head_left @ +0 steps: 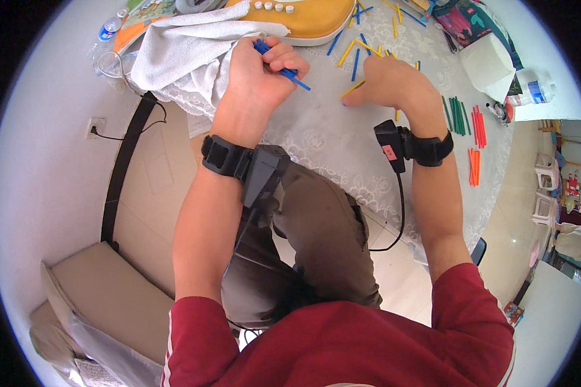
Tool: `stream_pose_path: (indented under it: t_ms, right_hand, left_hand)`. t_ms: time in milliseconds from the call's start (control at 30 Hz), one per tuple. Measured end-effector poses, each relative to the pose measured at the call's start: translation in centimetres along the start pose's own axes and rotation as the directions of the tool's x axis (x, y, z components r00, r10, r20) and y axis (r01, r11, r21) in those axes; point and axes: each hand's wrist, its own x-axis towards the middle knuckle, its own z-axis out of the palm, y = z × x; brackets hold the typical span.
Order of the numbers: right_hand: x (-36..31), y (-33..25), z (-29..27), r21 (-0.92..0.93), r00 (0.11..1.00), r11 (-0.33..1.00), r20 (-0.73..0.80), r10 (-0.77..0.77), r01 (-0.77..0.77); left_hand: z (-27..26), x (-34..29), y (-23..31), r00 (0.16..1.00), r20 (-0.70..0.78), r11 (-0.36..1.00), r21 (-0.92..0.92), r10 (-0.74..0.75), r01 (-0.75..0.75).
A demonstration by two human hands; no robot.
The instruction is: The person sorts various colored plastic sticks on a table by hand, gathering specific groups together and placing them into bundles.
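My left hand (261, 74) is closed around several thin blue sticks (281, 68), raised near the white cloth; their ends poke out past the fingers. My right hand (387, 84) is low over the table among scattered sticks. Its thumb points left, beside a yellow stick (354, 88). The back of the hand hides most of its fingers, so I cannot tell whether it grips anything. Loose yellow sticks (346, 53) and blue sticks (356, 64) lie beyond it. On the right lie groups of green sticks (457, 116), red sticks (478, 126) and orange sticks (474, 168).
A white cloth (181, 48) lies at the left of the lace-covered table (329, 138). A yellow, shoe-shaped object (303, 19) stands at the back. White tissues (487, 63) and a plastic bottle (537, 91) are at the right, another bottle (112, 27) at the far left.
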Motion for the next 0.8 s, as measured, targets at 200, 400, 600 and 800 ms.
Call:
stream_pose_path:
  t_ms: [200, 400, 600, 800]
  right_hand:
    - [-1.3, -2.7, -1.9, 0.010, 0.980, 0.991, 0.152, 0.129, -0.132]
    - [-0.7, -1.9, 0.0, -0.074, 1.000, 0.997, 0.023, 0.000, 0.002]
    - [-0.5, -0.4, -2.1, 0.149, 0.959, 0.981, 0.271, 0.083, -0.127]
    - [-0.4, 1.1, -2.0, 0.593, 0.926, 0.720, -0.132, -0.355, 0.361]
  left_hand:
    - [-0.3, 0.1, 0.1, 0.989, -0.146, 1.000, 0.026, 0.011, -0.007]
    - [-0.4, 0.6, -0.4, 0.985, -0.170, 0.998, 0.064, -0.016, 0.027]
    - [-0.9, 0.8, -0.8, 0.970, -0.230, 0.988, 0.118, -0.073, 0.102]
    - [0.8, 0.6, -4.2, 0.953, -0.302, 0.923, 0.360, -0.022, 0.136]
